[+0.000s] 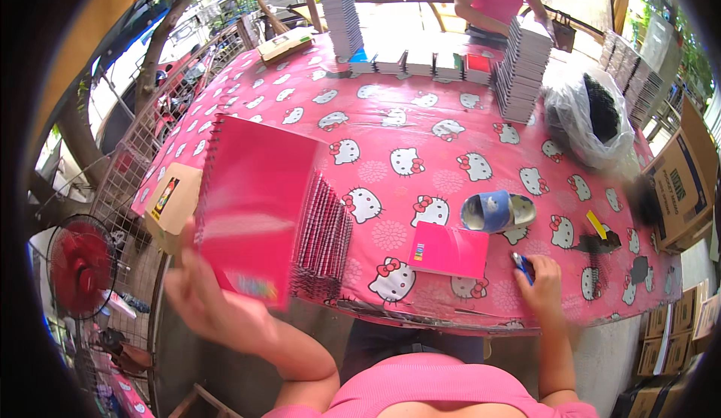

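At the lower left my left hand (pixel 218 305), smeared by motion, closes on the lower left corner of a pink spiral notebook (pixel 259 200). That notebook lies over or just above a tall stack of spiral notebooks (pixel 323 245), which it partly hides. My right hand (pixel 542 286) rests near the table's front edge, its fingers closed round a small blue tool (pixel 523 268) with a pale tip; its exact kind is unclear. Left of this hand a smaller pink notebook (pixel 449 249) lies flat, just in front of a blue slipper (pixel 496 211).
A pink patterned cloth covers the table (pixel 394 162). Book stacks (pixel 523 69) stand at the back, where a person in pink (pixel 499 1) works. A plastic bag (pixel 589 121) and cardboard box (pixel 683 178) are right; a brown envelope (pixel 173 200) and fan (pixel 81 266) are left.
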Demonstrator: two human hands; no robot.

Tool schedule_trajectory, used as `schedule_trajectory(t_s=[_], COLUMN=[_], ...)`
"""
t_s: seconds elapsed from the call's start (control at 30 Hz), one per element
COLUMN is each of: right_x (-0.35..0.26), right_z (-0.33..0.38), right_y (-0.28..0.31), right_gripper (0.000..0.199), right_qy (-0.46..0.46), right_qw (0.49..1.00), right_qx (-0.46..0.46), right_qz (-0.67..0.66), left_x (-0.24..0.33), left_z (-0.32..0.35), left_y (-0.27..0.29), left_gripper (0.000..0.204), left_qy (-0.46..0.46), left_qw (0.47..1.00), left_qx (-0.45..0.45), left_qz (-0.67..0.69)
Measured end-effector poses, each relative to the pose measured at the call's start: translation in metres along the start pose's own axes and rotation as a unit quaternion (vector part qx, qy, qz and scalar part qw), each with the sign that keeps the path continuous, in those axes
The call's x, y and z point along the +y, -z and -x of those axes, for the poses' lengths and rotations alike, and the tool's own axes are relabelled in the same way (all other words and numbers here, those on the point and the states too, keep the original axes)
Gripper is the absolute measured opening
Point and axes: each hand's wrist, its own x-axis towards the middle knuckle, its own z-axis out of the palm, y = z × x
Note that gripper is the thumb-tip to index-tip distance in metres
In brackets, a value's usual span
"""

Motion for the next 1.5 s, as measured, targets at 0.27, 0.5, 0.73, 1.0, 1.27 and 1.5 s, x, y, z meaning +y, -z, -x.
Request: schedule_trajectory(t_s=[0.27, 0.5, 0.73, 1.0, 1.27, 1.5], right_x=[-0.055, -0.041, -0.077, 0.036, 0.175, 0.006], right_z=[-0.046, -0.05, -0.049, -0.057, -0.031, -0.051], right_y=[-0.026, -0.042, -0.01, 0.009, 0.048, 0.018], right_gripper=[0.044, 0.034, 0.022, 0.034, 0.02, 0.036], right_qy=[-0.101, -0.209, 0.011, 0.035, -0.138, 0.091], right_qw=[0.977, 0.922, 0.953, 0.984, 0.957, 0.98], right_qx=[-0.01, -0.056, 0.059, 0.169, 0.201, 0.113], right_qz=[-0.186, -0.321, -0.296, -0.031, 0.158, -0.138], left_x=[-0.082, -0.044, 0.027, -0.058, -0.055, -0.068], left_z=[-0.018, -0.015, 0.093, 0.176, 0.177, 0.167], left_y=[0.029, 0.025, -0.051, -0.076, -0.086, -0.08], left_gripper=[0.019, 0.035, 0.031, 0.016, 0.014, 0.011], left_qy=[0.077, -0.033, -0.079, -0.139, -0.141, -0.024], left_qw=[0.995, 0.989, 0.819, 0.744, 0.743, 0.748], left_qx=[-0.042, -0.096, -0.567, -0.648, -0.652, -0.663], left_qz=[-0.055, -0.107, -0.018, -0.083, -0.058, 0.002])
